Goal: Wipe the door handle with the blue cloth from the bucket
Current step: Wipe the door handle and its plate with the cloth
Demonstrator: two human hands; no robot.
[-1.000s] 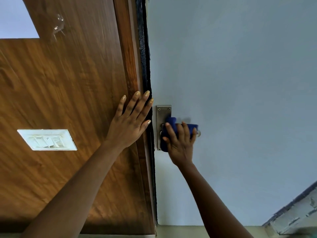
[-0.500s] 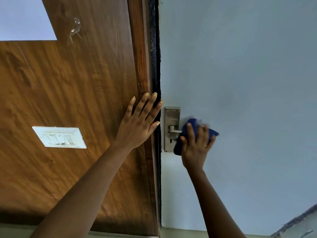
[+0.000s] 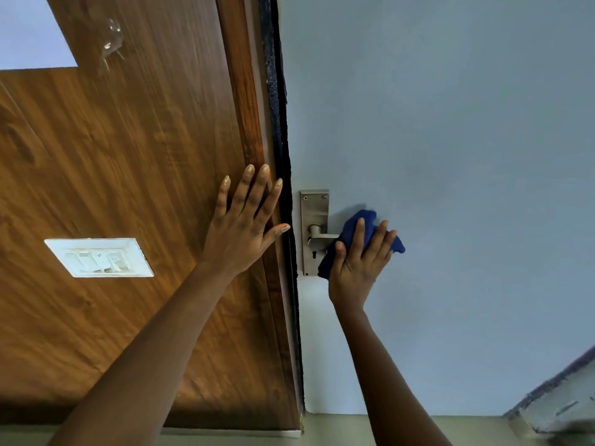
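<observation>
Pale blue door fills the right of the frame, where your right hand presses the bunched blue cloth around the door handle mid-wipe, left hand flat and empty on wood panel; next, rub along the lever.

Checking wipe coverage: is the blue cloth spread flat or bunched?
Bunched: blue cloth is wadded under the right hand over the door handle.

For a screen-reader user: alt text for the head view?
The right hand presses a blue cloth over a metal door handle on a pale door. The left hand rests flat on the wooden panel.
</observation>
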